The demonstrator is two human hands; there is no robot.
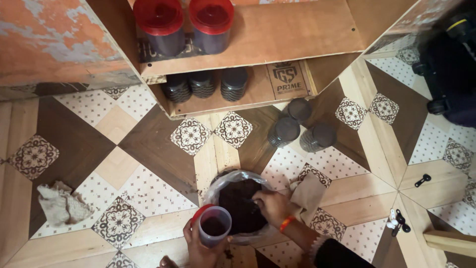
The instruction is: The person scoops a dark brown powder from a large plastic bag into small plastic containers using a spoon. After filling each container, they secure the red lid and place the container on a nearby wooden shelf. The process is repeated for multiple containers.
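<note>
Seen from above on a patterned tile floor (148, 193), your left hand (198, 248) is wrapped around a clear plastic jar (214, 227) tilted toward the camera, its mouth open and a little dark powder in the bottom, with a red lid (200, 212) showing just behind its rim. Your right hand (270, 206), an orange band at the wrist, reaches into a clear plastic bag (240, 206) of dark brown powder that sits open on the floor just beside the jar; the fingers are curled down in the powder, and whether they grip a scoop or a pinch of it cannot be told. A tan scrap of cloth or paper (307, 193) lies touching the back of that hand, at the bag's right edge. Ahead of you, three dark-lidded jars (300, 126) stand close together on the tiles, in front of a low wooden shelf unit (277, 44). On its upper shelf stand two red-lidded jars (186, 22) side by side; on the lower shelf, three more dark ribbed jars (206, 84) stand in a row. Well apart to the left lies a crumpled pale rag (62, 206). To the right, a small black piece (422, 180) and a white-and-black piece (398, 222) lie on the floor near a strip of pale wood (451, 241).
</note>
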